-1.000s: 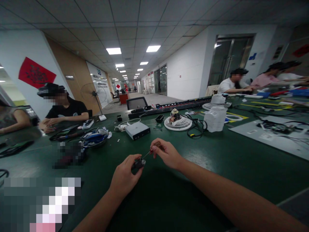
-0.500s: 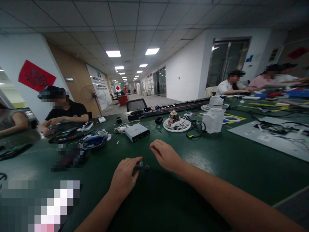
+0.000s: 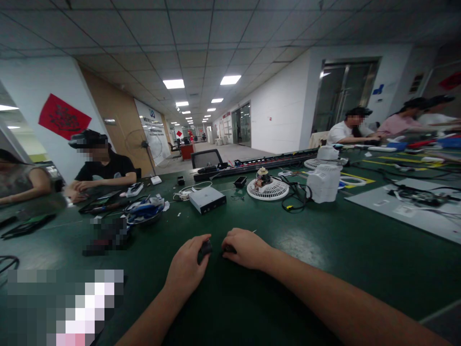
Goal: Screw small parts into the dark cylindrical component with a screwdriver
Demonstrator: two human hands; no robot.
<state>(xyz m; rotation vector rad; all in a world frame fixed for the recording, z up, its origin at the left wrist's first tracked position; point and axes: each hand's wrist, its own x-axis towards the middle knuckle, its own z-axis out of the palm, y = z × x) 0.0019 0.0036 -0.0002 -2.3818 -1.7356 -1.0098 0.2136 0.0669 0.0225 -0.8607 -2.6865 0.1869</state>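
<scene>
My left hand [image 3: 188, 262] is closed around a small dark cylinder [image 3: 206, 247], thumb and fingers on its two sides. Opposite it, a short gap away, my right hand [image 3: 247, 247] has its fingers bent down over the green table [image 3: 309, 288]. Between those fingertips shows a small dark round piece [image 3: 229, 249], mostly hidden by them. A thin pale tip [image 3: 254, 231] sticks out behind my right hand; I cannot make out what it belongs to.
Beyond my hands lie a silver disc drive [image 3: 208, 199], a white fan grille with a motor [image 3: 267, 187], a small black tray [image 3: 240, 181] and a white housing [image 3: 324, 182] with black cables. A grey panel [image 3: 406, 206] is at right. Co-workers sit left and far right.
My right hand has come down toward the table and closed over the small dark round piece that lay between my hands. My left hand keeps hold of the cylinder, now tilted a little.
</scene>
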